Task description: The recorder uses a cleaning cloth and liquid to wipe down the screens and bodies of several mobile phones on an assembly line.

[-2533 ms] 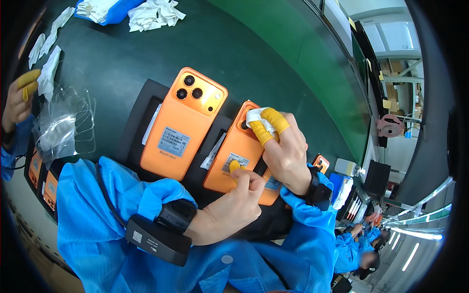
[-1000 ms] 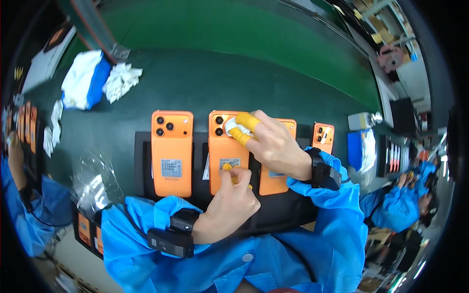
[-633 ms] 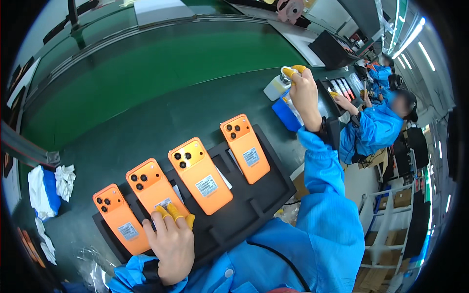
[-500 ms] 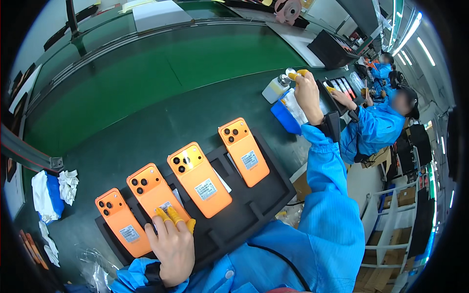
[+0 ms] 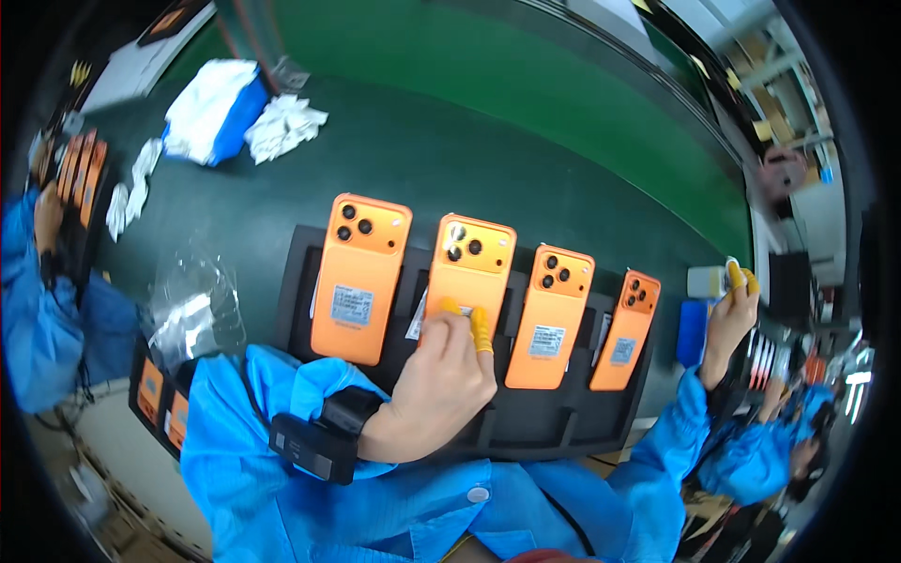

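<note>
The left hand [image 5: 436, 380] presses its fingertips on the second phone [image 5: 466, 281] in the tray [image 5: 526, 432], clamping nothing. The right hand [image 5: 727, 314], off the tray's right end, pinches a small white thing [image 5: 731, 266].

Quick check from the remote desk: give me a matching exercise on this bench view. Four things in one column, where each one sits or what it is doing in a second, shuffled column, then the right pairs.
Things:
1. left hand
2. right hand
3. white cloths
4. clear plastic bag

Places:
A. raised beside a small white container at the right end of the black tray
B. left of the tray, near the left sleeve
C. fingertips on the second orange phone from the left
D. far side of the green mat, next to a blue and white pack

Pairs: 1-C, 2-A, 3-D, 4-B
</note>
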Available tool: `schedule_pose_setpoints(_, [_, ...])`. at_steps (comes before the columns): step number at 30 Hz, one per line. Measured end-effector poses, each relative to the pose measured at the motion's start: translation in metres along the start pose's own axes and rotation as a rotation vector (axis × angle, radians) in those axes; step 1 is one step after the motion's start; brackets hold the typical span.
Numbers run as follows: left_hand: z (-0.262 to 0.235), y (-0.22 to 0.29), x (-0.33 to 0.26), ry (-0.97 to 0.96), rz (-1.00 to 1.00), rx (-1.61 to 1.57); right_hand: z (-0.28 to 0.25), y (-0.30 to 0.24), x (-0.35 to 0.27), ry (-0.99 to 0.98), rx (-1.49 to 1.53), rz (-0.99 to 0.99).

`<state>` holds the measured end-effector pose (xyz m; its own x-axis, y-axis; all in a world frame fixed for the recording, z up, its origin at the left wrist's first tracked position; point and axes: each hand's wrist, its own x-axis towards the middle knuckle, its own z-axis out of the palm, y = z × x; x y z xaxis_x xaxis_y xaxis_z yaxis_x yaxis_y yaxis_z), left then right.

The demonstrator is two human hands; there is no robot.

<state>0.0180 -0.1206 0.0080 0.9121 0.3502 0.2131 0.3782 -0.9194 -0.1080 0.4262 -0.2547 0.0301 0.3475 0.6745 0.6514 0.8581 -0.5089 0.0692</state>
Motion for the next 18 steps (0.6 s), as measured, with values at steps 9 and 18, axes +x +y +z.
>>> schedule_pose_setpoints(9, [-0.001,-0.005,-0.007,-0.074,0.074,-0.055,0.005,-0.265,0.012,-0.246,0.754,-0.862])
schedule_pose_setpoints(18, [0.005,0.002,-0.004,-0.027,0.068,-0.089,0.018,-0.273,0.009,-0.310,0.694,-0.981])
